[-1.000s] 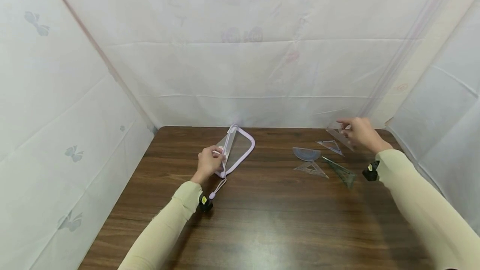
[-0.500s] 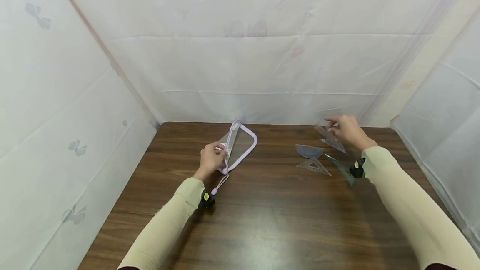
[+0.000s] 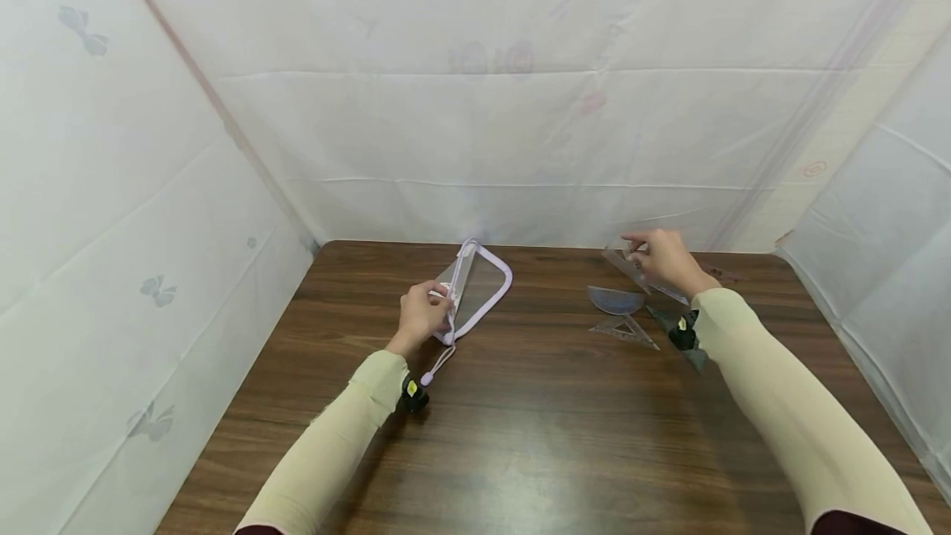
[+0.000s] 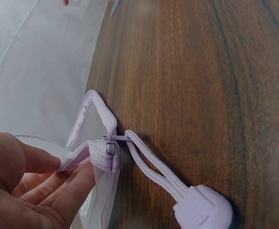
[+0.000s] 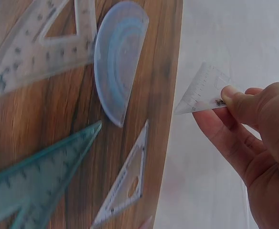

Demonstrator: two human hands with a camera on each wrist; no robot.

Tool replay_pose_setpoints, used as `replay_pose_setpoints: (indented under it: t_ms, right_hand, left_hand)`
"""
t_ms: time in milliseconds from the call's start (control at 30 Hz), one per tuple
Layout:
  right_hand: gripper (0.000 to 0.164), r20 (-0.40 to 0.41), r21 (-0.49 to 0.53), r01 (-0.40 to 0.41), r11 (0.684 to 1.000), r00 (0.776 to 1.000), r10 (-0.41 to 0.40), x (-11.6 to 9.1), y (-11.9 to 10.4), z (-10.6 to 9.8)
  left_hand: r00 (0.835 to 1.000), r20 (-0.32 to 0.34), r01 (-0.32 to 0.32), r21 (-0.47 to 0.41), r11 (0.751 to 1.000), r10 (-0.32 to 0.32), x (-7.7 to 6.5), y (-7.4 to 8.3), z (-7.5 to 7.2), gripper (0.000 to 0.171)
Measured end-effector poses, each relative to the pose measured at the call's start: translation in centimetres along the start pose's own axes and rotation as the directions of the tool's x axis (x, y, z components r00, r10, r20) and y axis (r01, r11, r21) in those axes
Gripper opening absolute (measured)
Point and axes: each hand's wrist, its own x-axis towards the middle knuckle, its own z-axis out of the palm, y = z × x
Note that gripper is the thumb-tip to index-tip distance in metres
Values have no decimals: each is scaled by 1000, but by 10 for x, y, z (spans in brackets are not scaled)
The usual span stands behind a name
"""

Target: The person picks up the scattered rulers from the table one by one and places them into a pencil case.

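Observation:
My left hand (image 3: 423,316) pinches the edge of a lilac-rimmed mesh zip pouch (image 3: 484,309); thumb and fingertips lift one side at its zipper in the left wrist view. A cord pull (image 4: 204,207) hangs from the zipper. Above the table's back edge, my right hand (image 3: 664,261) grips a clear set square (image 5: 199,95) between thumb and fingers. Beneath it lie a bluish protractor (image 3: 615,300), a larger clear set square (image 3: 626,332) and a green set square (image 5: 34,186), partly hidden by the wrist camera. A small set square (image 5: 125,183) shows partly behind the right hand.
A small pinkish clear piece (image 3: 721,274) lies right of my right wrist. White sheeting (image 3: 446,139) rises behind the wooden table (image 3: 520,436) and on both sides.
My right hand has moved left with the clear set square, from the right end of the table toward the pouch. My left hand keeps its pinch on the pouch.

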Motion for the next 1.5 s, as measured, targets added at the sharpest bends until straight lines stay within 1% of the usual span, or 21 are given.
replay_pose_setpoints:
  t_ms: [133, 300, 500, 733, 967, 1100, 1233, 1333, 1500]
  right_hand:
    - [45, -2, 2, 18, 1000, 1000, -18, 5, -8, 9]
    - [43, 1, 18, 36, 999, 999, -36, 14, -17, 19]
    - [43, 29, 91, 21, 996, 999, -24, 21, -26, 33]
    - [43, -1, 142, 50, 989, 999, -51, 31, -39, 46]
    - [42, -7, 194, 31, 980, 1000, -30, 39, -50, 61]
    - [43, 9, 226, 19, 974, 1000, -22, 41, -55, 70]
    - [43, 12, 237, 30, 971, 999, -34, 44, -61, 75]
    - [42, -4, 250, 40, 967, 999, -40, 47, -64, 80]
    - [43, 1, 316, 27, 948, 1000, -29, 50, -71, 88]
  left_hand:
    - [1000, -7, 13, 13, 1000, -13, -1, 1, 0, 8]
    - [1000, -12, 25, 7, 1000, -24, -1, 0, 1, 8]
    - [1000, -12, 28, -14, 1000, -28, 0, -2, 1, 8]
    - [999, -13, 41, -21, 999, -41, 0, 3, 2, 8]
    - [999, -12, 39, -24, 999, -39, -1, 4, 3, 8]
    - [999, -13, 40, -20, 999, -40, -2, 3, 5, 7]
    - [999, -22, 35, -8, 999, -35, -2, 5, 6, 7]
    - [999, -25, 31, -5, 1000, -31, -2, 6, 6, 7]
    - [999, -12, 37, -21, 999, -37, -4, 8, 6, 6]
